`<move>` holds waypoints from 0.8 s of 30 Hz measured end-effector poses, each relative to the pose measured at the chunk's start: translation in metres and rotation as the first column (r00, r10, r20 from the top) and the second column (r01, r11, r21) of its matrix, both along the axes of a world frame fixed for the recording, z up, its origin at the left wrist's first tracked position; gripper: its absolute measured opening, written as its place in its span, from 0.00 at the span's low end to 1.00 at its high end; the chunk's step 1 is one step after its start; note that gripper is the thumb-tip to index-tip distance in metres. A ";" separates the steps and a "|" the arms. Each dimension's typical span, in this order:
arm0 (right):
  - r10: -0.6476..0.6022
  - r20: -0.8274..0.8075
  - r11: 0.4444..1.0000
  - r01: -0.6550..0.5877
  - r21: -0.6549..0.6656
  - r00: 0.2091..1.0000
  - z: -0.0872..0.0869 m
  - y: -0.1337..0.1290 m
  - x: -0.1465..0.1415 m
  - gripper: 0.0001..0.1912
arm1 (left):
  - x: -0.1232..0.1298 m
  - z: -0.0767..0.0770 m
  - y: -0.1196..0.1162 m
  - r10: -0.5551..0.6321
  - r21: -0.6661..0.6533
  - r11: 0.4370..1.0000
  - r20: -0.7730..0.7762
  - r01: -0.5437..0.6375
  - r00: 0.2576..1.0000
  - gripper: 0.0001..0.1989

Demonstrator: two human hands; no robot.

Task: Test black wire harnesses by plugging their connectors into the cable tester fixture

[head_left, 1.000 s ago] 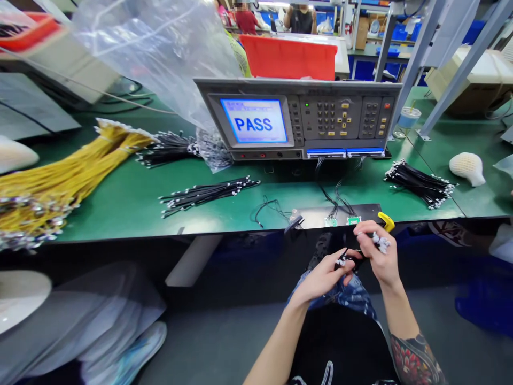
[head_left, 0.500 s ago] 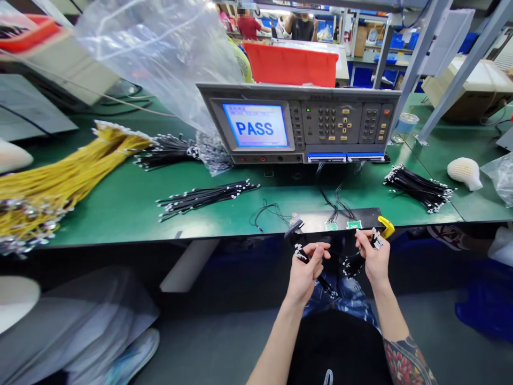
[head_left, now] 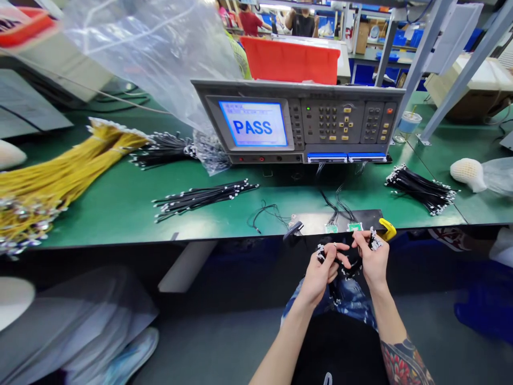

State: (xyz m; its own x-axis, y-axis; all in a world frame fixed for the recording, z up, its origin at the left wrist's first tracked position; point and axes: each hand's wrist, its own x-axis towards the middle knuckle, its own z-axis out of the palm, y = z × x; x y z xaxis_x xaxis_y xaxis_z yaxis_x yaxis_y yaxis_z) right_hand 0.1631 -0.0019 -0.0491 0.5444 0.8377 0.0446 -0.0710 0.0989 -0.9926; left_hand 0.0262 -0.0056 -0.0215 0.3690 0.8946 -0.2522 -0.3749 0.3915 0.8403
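Note:
My left hand (head_left: 323,267) is closed around a few black cables whose white connectors (head_left: 321,253) stick out above the thumb. My right hand (head_left: 373,259) grips another bunch of black cables, with white connectors (head_left: 375,240) at its top and more ends hanging below the palm. The fingertips of both hands come close together just in front of the bench edge. Beyond them, two small green circuit boards (head_left: 355,227) sit on a fixture plate (head_left: 310,224), wired to a tester (head_left: 298,125). Its screen (head_left: 253,124) reads PASS.
Black cable bundles lie on the green bench (head_left: 120,206): one left of centre (head_left: 204,199), one at right (head_left: 420,190). A yellow cable bundle (head_left: 72,166) fills the left. A yellow handle (head_left: 387,230) and a black handle (head_left: 293,230) flank the fixture. A red bin (head_left: 290,60) stands behind the tester.
My left hand has moved right, closer to my right hand, carrying its cables along. The right hand has hardly moved. The screen still reads PASS.

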 end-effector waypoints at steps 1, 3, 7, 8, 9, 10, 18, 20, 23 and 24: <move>-0.006 0.003 1.000 0.006 -0.001 1.000 0.000 0.000 -0.001 0.19 | 0.000 0.000 0.000 -0.005 -0.002 1.000 -0.008 0.005 1.000 0.34; -0.026 0.012 1.000 0.026 0.003 1.000 0.000 -0.001 -0.004 0.18 | 0.001 0.000 0.001 0.007 -0.001 1.000 -0.031 -0.007 0.999 0.32; -0.046 0.035 0.999 0.046 0.006 0.998 -0.004 0.000 -0.006 0.19 | 0.002 0.000 0.005 0.092 0.050 0.995 -0.109 -0.087 0.990 0.28; -0.035 0.037 0.999 0.035 0.005 0.999 -0.005 0.001 -0.005 0.20 | 0.002 0.000 0.006 0.113 0.073 0.992 -0.132 -0.104 0.985 0.28; -0.020 0.036 1.000 0.020 0.004 0.999 -0.007 0.001 -0.003 0.21 | 0.002 -0.001 0.008 0.132 0.097 0.988 -0.159 -0.118 0.978 0.27; -0.003 0.029 1.000 0.003 0.001 1.000 -0.008 0.001 -0.001 0.22 | 0.001 -0.002 0.010 0.151 0.123 0.984 -0.191 -0.129 0.970 0.26; -0.014 -0.140 1.000 0.013 -0.010 0.990 -0.007 -0.015 0.017 0.23 | 0.000 -0.012 0.021 0.279 0.232 0.950 -0.326 -0.209 0.903 0.20; -0.023 -0.131 1.000 0.020 -0.021 0.991 -0.007 -0.021 0.020 0.21 | 0.002 -0.012 0.021 0.295 0.236 0.945 -0.327 -0.224 0.898 0.19; -0.031 -0.106 0.999 0.028 -0.028 0.994 -0.009 -0.026 0.024 0.20 | 0.006 -0.010 0.020 0.331 0.238 0.935 -0.331 -0.261 0.884 0.20; -0.028 -0.097 0.999 0.025 -0.027 0.995 -0.010 -0.027 0.025 0.20 | 0.008 -0.009 0.019 0.345 0.237 0.931 -0.331 -0.277 0.878 0.20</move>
State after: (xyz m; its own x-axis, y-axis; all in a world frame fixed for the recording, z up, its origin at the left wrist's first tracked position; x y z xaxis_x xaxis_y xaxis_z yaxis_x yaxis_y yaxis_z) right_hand 0.1884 -0.0288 -0.0592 0.5672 0.8230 -0.0313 -0.1655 0.0767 -0.9832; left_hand 0.0340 0.0136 -0.0306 -0.0216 0.9898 -0.1408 -0.1104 0.1376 0.9843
